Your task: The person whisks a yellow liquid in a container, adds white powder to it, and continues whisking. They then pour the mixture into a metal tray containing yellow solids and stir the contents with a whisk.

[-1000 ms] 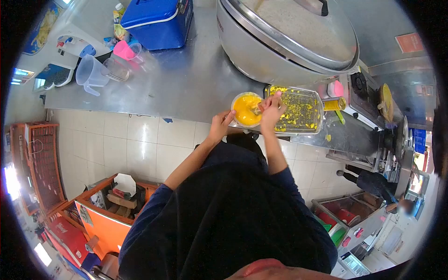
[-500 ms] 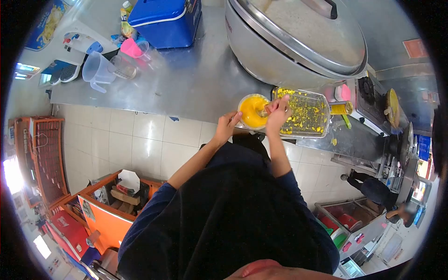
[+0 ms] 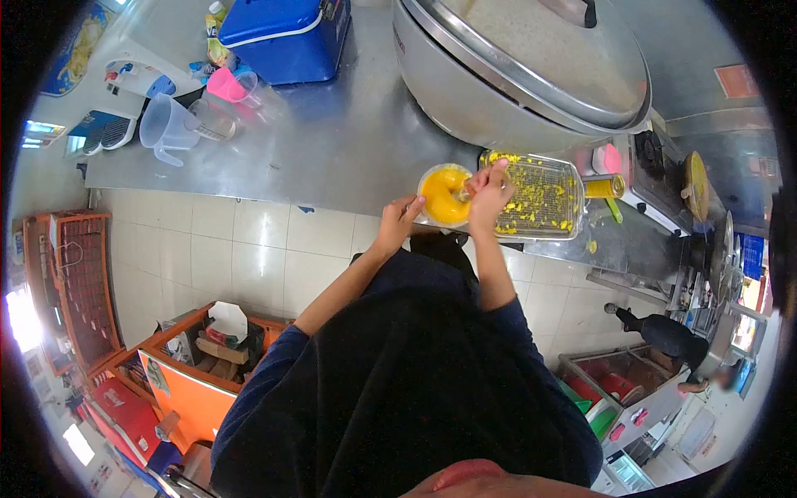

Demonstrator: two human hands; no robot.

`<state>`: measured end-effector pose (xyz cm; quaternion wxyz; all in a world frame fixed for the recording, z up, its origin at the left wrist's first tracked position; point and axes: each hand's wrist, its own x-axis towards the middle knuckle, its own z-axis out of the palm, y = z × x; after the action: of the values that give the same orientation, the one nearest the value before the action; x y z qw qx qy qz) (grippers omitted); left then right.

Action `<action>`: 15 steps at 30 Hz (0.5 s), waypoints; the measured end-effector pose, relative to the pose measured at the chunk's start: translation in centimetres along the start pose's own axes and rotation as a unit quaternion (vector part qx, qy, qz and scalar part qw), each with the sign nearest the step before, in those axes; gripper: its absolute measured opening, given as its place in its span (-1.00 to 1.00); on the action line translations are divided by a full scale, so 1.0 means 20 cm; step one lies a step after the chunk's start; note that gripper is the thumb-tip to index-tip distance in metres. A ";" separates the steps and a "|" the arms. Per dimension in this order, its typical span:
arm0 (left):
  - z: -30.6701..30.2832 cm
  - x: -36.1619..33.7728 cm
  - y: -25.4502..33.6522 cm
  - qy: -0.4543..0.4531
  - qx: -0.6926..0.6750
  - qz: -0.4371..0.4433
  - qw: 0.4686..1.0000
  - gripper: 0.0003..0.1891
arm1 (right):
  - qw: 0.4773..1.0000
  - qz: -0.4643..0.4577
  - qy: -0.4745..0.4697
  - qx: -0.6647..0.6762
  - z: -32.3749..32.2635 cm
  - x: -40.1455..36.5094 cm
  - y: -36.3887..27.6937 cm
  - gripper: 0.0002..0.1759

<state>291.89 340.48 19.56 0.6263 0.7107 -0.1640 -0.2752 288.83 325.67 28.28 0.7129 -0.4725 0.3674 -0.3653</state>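
Observation:
A round container of yellow-orange liquid [image 3: 440,194] stands at the front edge of the steel counter. My left hand [image 3: 402,217] grips its left rim, thumb on top. My right hand [image 3: 491,197] is closed round a utensil [image 3: 466,192], whose lower end dips into the liquid; its exact shape is unclear. Right beside the container lies a wire rack on a tray [image 3: 544,199], scattered with yellow bits and partly hidden behind my right hand.
Behind the rack stands a large lidded metal cooker [image 3: 523,75]. A blue cooler [image 3: 286,41] and clear jugs [image 3: 169,129] are at the back left. A yellow can [image 3: 604,187] lies near a stove [image 3: 656,178]. Another person [image 3: 672,336] is at far right.
My right hand and the utensil have shifted slightly within the container, and the swirl in the liquid looks different. The whole view has moved a little. My left hand keeps its hold.

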 end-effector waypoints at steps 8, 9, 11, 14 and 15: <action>0.01 0.03 -0.03 0.016 0.026 0.003 1.000 -0.60 | 0.999 -0.014 0.033 0.030 -0.06 0.01 0.00 -0.40; 0.01 0.01 -0.03 0.013 0.017 -0.009 1.000 -0.61 | 0.999 -0.012 0.031 0.029 -0.05 0.00 -0.09 -0.40; -0.01 0.02 0.01 0.013 0.030 -0.006 0.999 -0.61 | 0.978 -0.134 0.104 0.123 -0.03 -0.04 -0.21 -0.43; 0.00 -0.01 0.04 0.015 0.013 0.014 1.000 -0.60 | 0.990 -0.079 0.084 0.077 -0.05 -0.02 0.00 -0.43; 0.02 -0.01 0.04 0.034 -0.020 0.019 0.999 -0.60 | 0.998 0.006 0.013 0.060 -0.04 -0.01 -0.01 -0.42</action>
<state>291.65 340.18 20.45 0.6511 0.7035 -0.1502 -0.2420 287.94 325.44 28.34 0.7371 -0.4220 0.3573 -0.3884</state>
